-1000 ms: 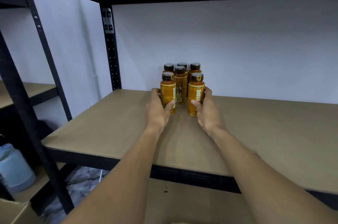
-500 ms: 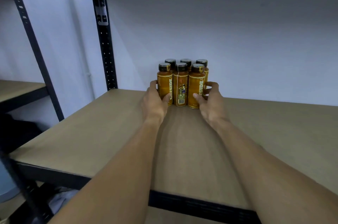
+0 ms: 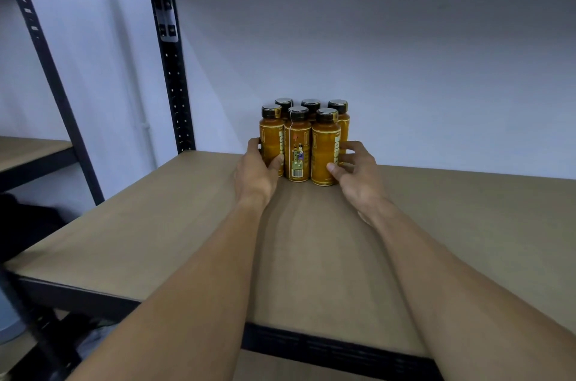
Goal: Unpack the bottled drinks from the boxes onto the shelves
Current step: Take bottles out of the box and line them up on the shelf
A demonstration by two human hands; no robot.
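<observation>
Standing upright at the centre of the frame, six orange bottles (image 3: pixel 298 147) with black caps form a tight cluster, three in front and three behind, on the tan shelf board (image 3: pixel 156 225) close to the white wall (image 3: pixel 436 69). The left hand (image 3: pixel 257 172) wraps the front-left bottle (image 3: pixel 271 144), thumb on its face, fingers round its outer side. The right hand (image 3: pixel 358 172) grips the front-right bottle (image 3: pixel 324 150) likewise, thumb pressed low on the label, fingers curled round the right side, possibly touching the rear bottle too. A black perforated post (image 3: pixel 174 84) rises in the upper left.
</observation>
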